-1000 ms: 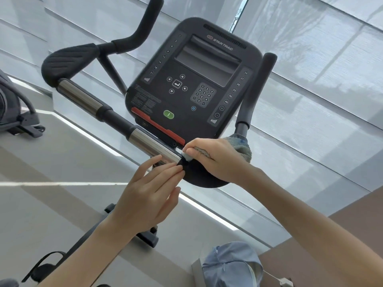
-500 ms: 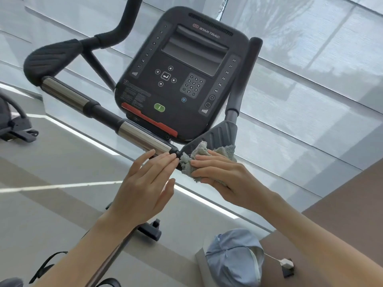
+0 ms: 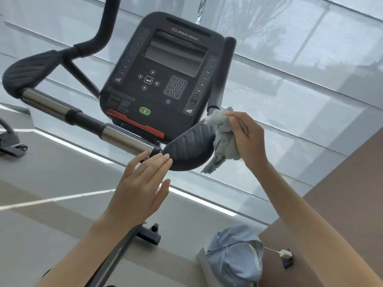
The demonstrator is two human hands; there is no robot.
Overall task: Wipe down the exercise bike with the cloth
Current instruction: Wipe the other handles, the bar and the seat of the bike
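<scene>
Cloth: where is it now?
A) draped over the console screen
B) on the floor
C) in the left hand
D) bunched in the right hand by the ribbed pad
D: the cloth is gripped in the right hand at the ribbed pad's outer end; the left hand is flat and holds nothing.

The console's fine print [image 3: 121, 101] is too small to read, and the top edge cuts the curved handlebar [image 3: 107, 19].

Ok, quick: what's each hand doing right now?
Left hand: open, fingers straight, holding nothing.
Right hand: gripping the grey cloth by the handlebar pad.
</scene>
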